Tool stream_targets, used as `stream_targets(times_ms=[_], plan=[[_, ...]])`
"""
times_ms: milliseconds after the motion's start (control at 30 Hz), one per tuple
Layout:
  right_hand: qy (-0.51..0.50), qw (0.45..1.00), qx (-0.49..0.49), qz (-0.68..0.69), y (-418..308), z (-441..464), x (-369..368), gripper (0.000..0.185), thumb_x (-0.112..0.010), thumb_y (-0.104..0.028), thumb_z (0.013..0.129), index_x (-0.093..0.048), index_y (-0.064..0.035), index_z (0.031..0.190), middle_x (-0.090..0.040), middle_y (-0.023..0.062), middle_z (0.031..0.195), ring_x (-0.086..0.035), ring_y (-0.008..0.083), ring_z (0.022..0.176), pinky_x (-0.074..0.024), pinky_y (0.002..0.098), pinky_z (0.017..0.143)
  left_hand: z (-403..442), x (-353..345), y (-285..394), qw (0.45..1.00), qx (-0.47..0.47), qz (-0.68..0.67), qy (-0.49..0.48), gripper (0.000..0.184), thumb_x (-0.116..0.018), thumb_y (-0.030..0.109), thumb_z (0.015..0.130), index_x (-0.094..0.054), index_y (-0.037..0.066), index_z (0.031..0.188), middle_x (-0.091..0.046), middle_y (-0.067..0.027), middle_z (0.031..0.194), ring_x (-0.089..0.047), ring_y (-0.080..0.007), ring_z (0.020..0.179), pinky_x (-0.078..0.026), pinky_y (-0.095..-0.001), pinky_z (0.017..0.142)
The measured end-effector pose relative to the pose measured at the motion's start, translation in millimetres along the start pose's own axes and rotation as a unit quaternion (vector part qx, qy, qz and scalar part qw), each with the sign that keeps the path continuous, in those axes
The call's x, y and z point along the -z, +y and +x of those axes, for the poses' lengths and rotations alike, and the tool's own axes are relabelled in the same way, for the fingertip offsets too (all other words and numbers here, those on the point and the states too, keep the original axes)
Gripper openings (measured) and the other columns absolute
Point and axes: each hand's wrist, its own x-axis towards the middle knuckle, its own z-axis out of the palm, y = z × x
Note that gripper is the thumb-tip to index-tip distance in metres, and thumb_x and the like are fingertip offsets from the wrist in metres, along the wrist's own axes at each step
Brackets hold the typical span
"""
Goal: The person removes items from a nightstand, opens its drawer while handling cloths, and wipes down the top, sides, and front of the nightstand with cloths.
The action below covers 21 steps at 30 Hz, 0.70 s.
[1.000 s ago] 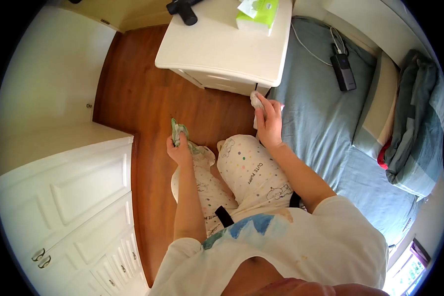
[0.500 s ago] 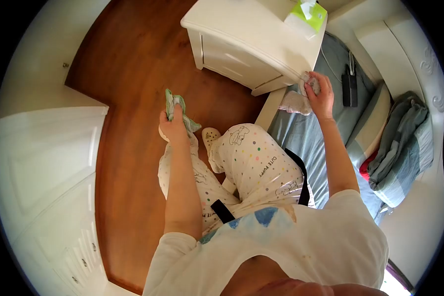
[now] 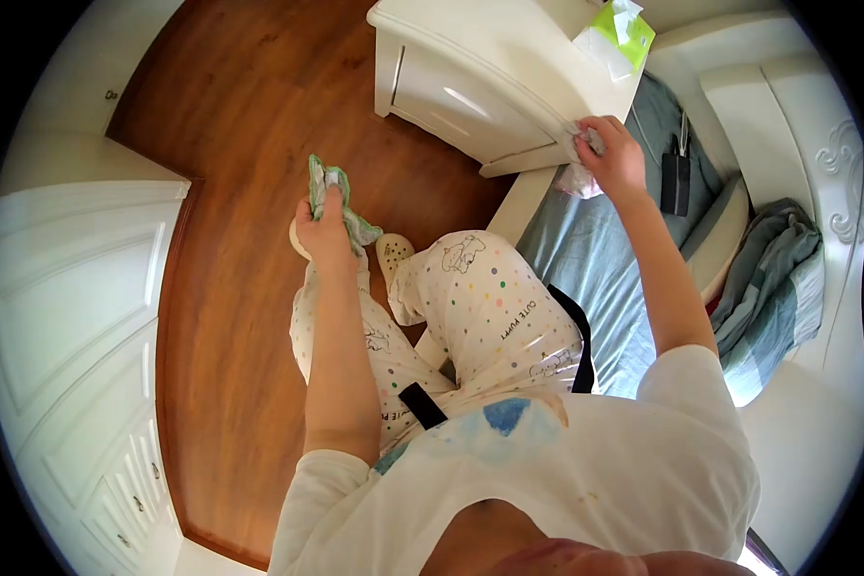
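My left hand (image 3: 324,233) is closed around a crumpled green-and-white cloth (image 3: 357,228), held above the floor in front of my leg. Part of the cloth sticks out past my fingers. At the right, my right hand (image 3: 616,161) grips a pale, fluffy cloth (image 3: 580,180) and presses it to the near edge of a white cabinet (image 3: 480,72). The lower part of this cloth hangs below my fingers, beside the bed.
A green-and-white tissue pack (image 3: 620,38) stands on the cabinet top. Right of it is a bed with a grey-blue sheet (image 3: 595,278), a black pouch (image 3: 676,182) and a bunched quilt (image 3: 773,269). White wardrobe doors (image 3: 77,278) line the left, beside the wooden floor (image 3: 230,384).
My right hand has moved slightly up along the cabinet edge, and less of the pale cloth shows. The left hand keeps its cloth. The whole view has shifted a little.
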Motion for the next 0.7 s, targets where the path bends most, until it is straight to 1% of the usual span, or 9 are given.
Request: stream_targets(times_ms=[67, 133, 167, 267, 333, 367, 533, 633, 700], plan=[[0.007, 1.0, -0.006, -0.014, 11, -10, 5, 0.022, -0.065, -0.019, 0.074, -0.061, -0.012, 0.095, -0.06, 0.0047, 0.092, -0.059, 0.0289, 0.08, -0.048, 0.0341, 0.067, 2, 1, -3, 1.0, -0.003, -0.019, 0.007, 0.013, -0.066, 0.014, 0.079, -0.057, 0.005, 0.082, -0.052, 0.0041, 0.069, -0.042, -0.004, 0.058, -0.033, -0.0212, 0.051], [0.005, 0.999, -0.029, -0.022, 18, -23, 14, 0.022, -0.066, -0.019, 0.073, -0.062, -0.0113, 0.093, -0.061, 0.0048, 0.09, -0.06, 0.0285, 0.079, -0.0481, 0.0338, 0.066, 3, 5, 0, 1.0, 0.011, -0.017, -0.024, 0.012, -0.065, 0.011, 0.08, -0.057, 0.004, 0.085, -0.056, 0.0014, 0.077, -0.048, -0.0074, 0.066, -0.038, -0.0244, 0.057], [0.024, 1.0, 0.001, -0.018, 25, -27, 15, 0.02, -0.067, -0.018, 0.073, -0.062, -0.0104, 0.091, -0.061, 0.0056, 0.088, -0.06, 0.0283, 0.078, -0.0484, 0.0338, 0.065, 1, 4, 1, 0.999, 0.013, -0.019, -0.022, 0.012, -0.065, 0.011, 0.08, -0.057, 0.004, 0.085, -0.056, 0.0014, 0.077, -0.048, -0.0074, 0.066, -0.038, -0.0244, 0.057], [0.007, 0.999, -0.015, -0.034, 23, -29, 17, 0.02, -0.066, -0.017, 0.074, -0.062, -0.01, 0.092, -0.061, 0.0064, 0.088, -0.06, 0.0279, 0.078, -0.0484, 0.0339, 0.065, -3, 0, 6, 0.999, 0.034, -0.003, -0.023, 0.013, -0.066, 0.012, 0.08, -0.057, 0.004, 0.085, -0.056, 0.0016, 0.076, -0.048, -0.0073, 0.066, -0.038, -0.0243, 0.056], [0.003, 0.999, 0.003, -0.032, 20, -20, 13, 0.02, -0.065, -0.018, 0.075, -0.061, -0.0103, 0.093, -0.061, 0.0066, 0.089, -0.06, 0.0282, 0.079, -0.0482, 0.0344, 0.066, -4, -3, 5, 1.0, 0.024, -0.008, -0.009, 0.016, -0.067, 0.015, 0.078, -0.056, 0.004, 0.082, -0.053, 0.0031, 0.07, -0.043, -0.0043, 0.059, -0.035, -0.0216, 0.053], [0.0, 0.999, 0.02, -0.033, 18, -15, 12, 0.021, -0.065, -0.019, 0.076, -0.061, -0.0105, 0.094, -0.061, 0.0068, 0.09, -0.06, 0.0284, 0.081, -0.048, 0.035, 0.067, -4, -3, 3, 1.0, 0.025, -0.007, -0.008, 0.016, -0.067, 0.015, 0.078, -0.056, 0.004, 0.082, -0.053, 0.0031, 0.07, -0.043, -0.0043, 0.059, -0.035, -0.0216, 0.053], [-0.024, 0.999, -0.008, -0.046, -13, 26, -13, 0.024, -0.062, -0.024, 0.078, -0.059, -0.0119, 0.098, -0.061, 0.0076, 0.094, -0.059, 0.0293, 0.085, -0.0478, 0.0369, 0.07, -2, 1, -1, 1.0, 0.005, 0.005, 0.0, 0.019, -0.068, 0.016, 0.077, -0.056, 0.003, 0.084, -0.053, 0.0023, 0.071, -0.044, -0.0053, 0.06, -0.036, -0.0219, 0.053], [-0.039, 0.997, -0.011, -0.068, -14, 30, -14, 0.024, -0.061, -0.025, 0.079, -0.059, -0.0124, 0.1, -0.06, 0.0079, 0.096, -0.058, 0.0294, 0.086, -0.0478, 0.0373, 0.071, -2, 1, 3, 0.999, 0.028, 0.018, -0.001, 0.019, -0.067, 0.017, 0.078, -0.056, 0.003, 0.085, -0.053, 0.0018, 0.072, -0.044, -0.0059, 0.06, -0.037, -0.0221, 0.054], [-0.035, 0.997, -0.006, -0.066, -12, 26, -10, 0.024, -0.061, -0.024, 0.079, -0.058, -0.0126, 0.1, -0.059, 0.0079, 0.096, -0.058, 0.0293, 0.086, -0.0479, 0.0373, 0.071, 1, 3, -2, 1.0, 0.014, 0.012, 0.0, 0.02, -0.067, 0.017, 0.077, -0.056, 0.003, 0.085, -0.053, 0.0016, 0.071, -0.044, -0.0059, 0.06, -0.037, -0.0221, 0.054]])
